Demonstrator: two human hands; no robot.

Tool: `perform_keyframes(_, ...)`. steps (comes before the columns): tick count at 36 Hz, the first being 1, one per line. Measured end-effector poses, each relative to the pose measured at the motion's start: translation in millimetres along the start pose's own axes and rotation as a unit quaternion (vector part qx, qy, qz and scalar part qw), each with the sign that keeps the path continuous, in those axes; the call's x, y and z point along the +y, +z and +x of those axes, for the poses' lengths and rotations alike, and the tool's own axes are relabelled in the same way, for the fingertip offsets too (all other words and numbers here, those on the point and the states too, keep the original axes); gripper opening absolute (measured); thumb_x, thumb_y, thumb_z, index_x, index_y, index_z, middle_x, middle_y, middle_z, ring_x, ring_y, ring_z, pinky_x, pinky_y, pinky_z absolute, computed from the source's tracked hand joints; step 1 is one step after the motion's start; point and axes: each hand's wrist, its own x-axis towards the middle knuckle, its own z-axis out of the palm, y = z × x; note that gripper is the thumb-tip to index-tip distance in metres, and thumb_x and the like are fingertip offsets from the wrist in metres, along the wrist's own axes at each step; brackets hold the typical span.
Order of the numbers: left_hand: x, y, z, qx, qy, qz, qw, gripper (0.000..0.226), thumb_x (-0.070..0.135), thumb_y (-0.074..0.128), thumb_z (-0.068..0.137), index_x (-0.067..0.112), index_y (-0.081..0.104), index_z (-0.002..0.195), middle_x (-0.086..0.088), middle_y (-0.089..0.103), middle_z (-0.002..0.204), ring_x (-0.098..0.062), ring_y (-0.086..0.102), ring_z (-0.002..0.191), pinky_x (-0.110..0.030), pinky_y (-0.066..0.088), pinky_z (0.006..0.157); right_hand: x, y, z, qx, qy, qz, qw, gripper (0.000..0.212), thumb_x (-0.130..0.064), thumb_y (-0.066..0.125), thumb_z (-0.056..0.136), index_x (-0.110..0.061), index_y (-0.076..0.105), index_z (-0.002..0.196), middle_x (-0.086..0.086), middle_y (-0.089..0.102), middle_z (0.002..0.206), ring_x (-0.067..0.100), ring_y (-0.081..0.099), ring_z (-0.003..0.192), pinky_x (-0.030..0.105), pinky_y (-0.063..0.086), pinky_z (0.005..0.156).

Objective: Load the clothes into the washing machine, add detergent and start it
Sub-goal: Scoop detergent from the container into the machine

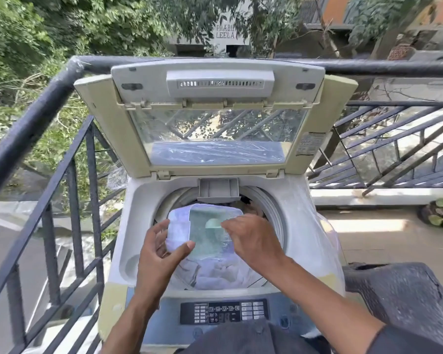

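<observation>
Outdoor balcony, black metal railing point(49, 118), foliage behind. Translucent rectangular plastic detergent pouch point(207, 229), greenish contents, held over the drum of top-loading washing machine point(304, 226); crumpled white clothes point(220, 272) beneath. Left hand point(161, 254) curled round pouch's left edge, thumb on front. Right hand point(251, 238) pinching pouch's right side. Lid point(215, 118) upright, clear pane. Control panel point(224, 311) nearest.
</observation>
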Motion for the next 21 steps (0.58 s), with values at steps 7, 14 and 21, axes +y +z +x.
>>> perform_keyframes(7,-2.1,2.8,-0.7,0.019,0.009,0.032,0.999,0.099,0.085,0.089,0.043,0.050,0.060,0.131,0.009,0.064,0.140,0.003,0.053,0.136,-0.034,0.050,0.105,-15.3,10.8,6.4,0.010,0.075,0.004,0.997,0.024,-0.024,0.056,0.093,-0.023,0.079,0.093,-0.002,0.077,0.081,0.022,0.071,0.078,0.033,0.054,0.062)
perform_keyframes(14,5.0,6.9,-6.8,0.052,0.035,0.131,0.989,0.091,0.079,0.086,0.054,0.045,0.058,0.133,0.041,0.060,0.125,0.024,0.055,0.110,-0.027,0.051,0.088,-28.4,19.4,6.6,-0.054,0.198,0.238,0.949,0.016,-0.018,0.074,0.084,-0.025,0.085,0.093,-0.007,0.080,0.084,0.013,0.074,0.081,0.033,0.058,0.073)
perform_keyframes(21,12.9,9.7,-13.4,0.071,0.044,0.178,0.980,0.080,0.079,0.080,0.057,0.039,0.059,0.124,0.044,0.061,0.108,0.024,0.056,0.077,-0.026,0.053,0.076,-29.2,23.8,6.1,-0.089,0.342,0.485,0.800,0.009,-0.009,0.081,0.086,-0.011,0.083,0.095,-0.006,0.069,0.056,0.011,0.056,0.048,0.021,0.040,0.043)
